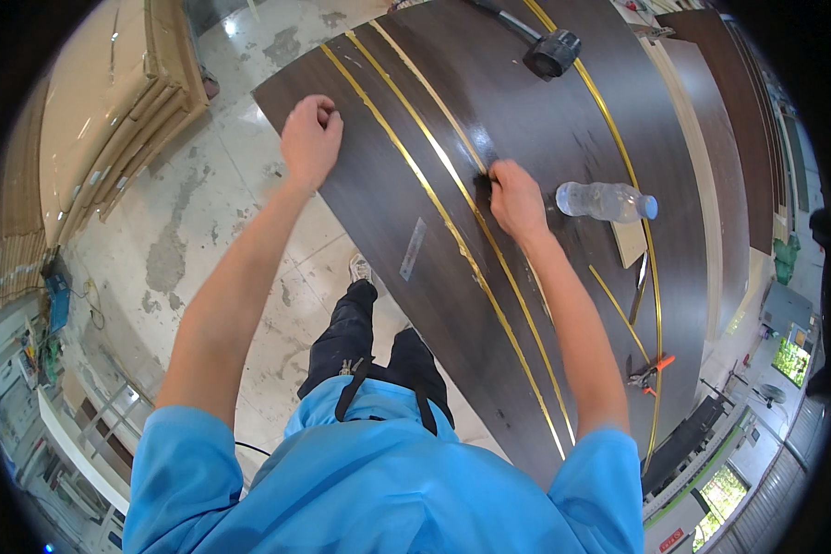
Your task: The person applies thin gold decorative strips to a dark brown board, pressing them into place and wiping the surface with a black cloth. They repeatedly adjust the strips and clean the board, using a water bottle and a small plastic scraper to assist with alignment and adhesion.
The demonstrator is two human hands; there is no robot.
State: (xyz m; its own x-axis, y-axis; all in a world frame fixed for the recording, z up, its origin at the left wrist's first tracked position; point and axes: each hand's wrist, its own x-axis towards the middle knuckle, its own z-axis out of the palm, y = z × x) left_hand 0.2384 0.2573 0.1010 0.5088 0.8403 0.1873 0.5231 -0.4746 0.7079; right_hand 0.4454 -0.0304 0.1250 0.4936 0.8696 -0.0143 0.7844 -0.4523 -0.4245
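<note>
A dark brown wood-grain panel (545, 120) lies in front of me, with several thin gold strips running along it. Over its left edge my left hand (311, 140) is curled closed, and nothing shows in its fingers. My right hand (519, 198) is closed low over the panel, at the third gold strip (441, 103) from the left. Something small and black (482, 187) shows beside its fingertips; I cannot make out what it is. To the left run two more strips, the outer gold strip (422, 181) and the middle gold strip (427, 131), both with uneven edges.
A water bottle (605, 202) lies right of my right hand, near a beige block (629, 242) and a thin blade-like tool (638, 288). Orange-handled pliers (651, 372) lie farther right. A black mallet (552, 54) rests at the far side. Stacked boards (120, 102) stand left.
</note>
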